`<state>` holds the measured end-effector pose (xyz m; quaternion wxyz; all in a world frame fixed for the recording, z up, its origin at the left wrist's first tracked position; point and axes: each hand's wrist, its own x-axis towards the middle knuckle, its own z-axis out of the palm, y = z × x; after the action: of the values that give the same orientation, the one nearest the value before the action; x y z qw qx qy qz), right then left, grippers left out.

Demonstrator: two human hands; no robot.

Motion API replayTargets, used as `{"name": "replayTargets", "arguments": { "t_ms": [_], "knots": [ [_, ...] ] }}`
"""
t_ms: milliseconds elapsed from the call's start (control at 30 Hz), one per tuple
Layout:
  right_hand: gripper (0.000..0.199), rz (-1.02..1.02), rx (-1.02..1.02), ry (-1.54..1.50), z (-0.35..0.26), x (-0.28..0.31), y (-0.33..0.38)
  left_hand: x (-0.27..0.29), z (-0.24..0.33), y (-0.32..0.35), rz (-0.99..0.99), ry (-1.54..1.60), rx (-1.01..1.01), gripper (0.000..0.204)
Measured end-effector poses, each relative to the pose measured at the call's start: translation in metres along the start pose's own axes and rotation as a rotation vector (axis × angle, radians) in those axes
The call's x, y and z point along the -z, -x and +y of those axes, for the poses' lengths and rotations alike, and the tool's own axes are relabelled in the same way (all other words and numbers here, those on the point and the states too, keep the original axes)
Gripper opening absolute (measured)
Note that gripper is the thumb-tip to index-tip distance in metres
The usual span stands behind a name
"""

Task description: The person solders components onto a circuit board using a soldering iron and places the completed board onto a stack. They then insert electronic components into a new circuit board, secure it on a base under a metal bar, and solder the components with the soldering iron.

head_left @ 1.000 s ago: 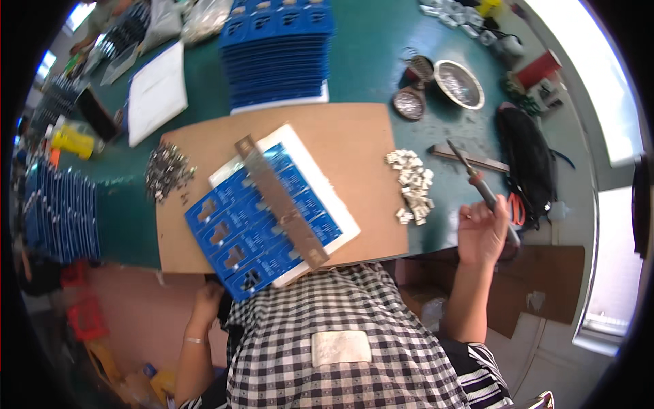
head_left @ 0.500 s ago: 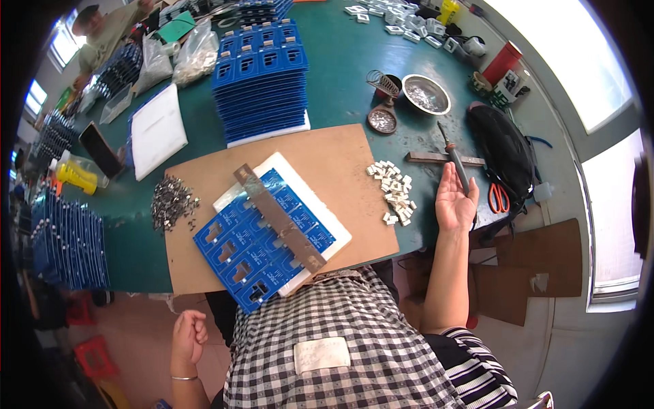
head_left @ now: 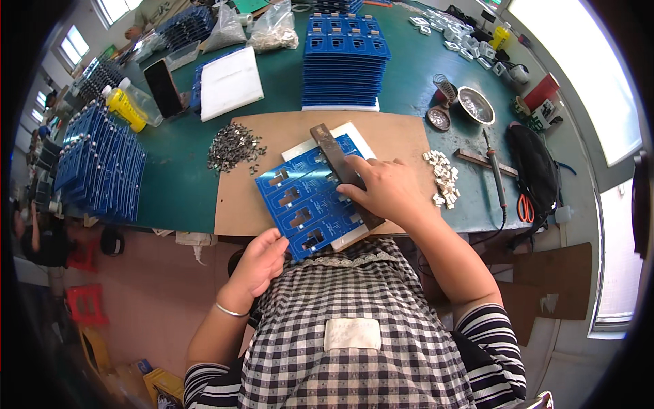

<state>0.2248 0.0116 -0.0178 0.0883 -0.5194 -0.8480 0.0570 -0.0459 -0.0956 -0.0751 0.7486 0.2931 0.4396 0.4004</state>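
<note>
A blue circuit board panel (head_left: 286, 198) lies tilted on a white foam pad (head_left: 349, 131), with a brown metal bar (head_left: 332, 146) lying across it. My right hand (head_left: 392, 187) is over the bar, its thumb and fingers closed about it. At the panel's lower left edge is my left hand (head_left: 262, 259), fingers curled and fingertips pinched at the board's edge. The soldering iron (head_left: 494, 167) rests on another metal bar (head_left: 470, 157) to the right. White connectors (head_left: 443, 178) are heaped right of the panel; small dark metallic parts (head_left: 234, 146) lie to its left.
A brown board (head_left: 238, 218) covers the table's front. Behind it stands a tall stack of blue panels (head_left: 344, 75). More panels (head_left: 102, 167) stand at left, near a phone (head_left: 163, 88) and bottles (head_left: 125, 109). At right are a metal bowl (head_left: 475, 105), black bag (head_left: 535, 160) and scissors (head_left: 524, 208).
My right hand has left the soldering iron and moved left onto the metal bar. My left hand has risen from beside my lap to the panel's edge. The view has shifted left.
</note>
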Motion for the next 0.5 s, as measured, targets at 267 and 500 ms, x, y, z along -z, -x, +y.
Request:
{"name": "replayTargets", "arguments": {
  "t_ms": [267,500],
  "knots": [
    [0.053,-0.044,-0.155,-0.303,0.002,-0.001,-0.015,-0.01,-0.01,-0.014,-0.034,0.153,-0.027,0.024],
    [0.051,0.18,-0.444,-1.187,0.071,-0.006,-0.012,0.012,0.018,0.015,-0.024,0.19,-0.077,0.024]
  ]
}}
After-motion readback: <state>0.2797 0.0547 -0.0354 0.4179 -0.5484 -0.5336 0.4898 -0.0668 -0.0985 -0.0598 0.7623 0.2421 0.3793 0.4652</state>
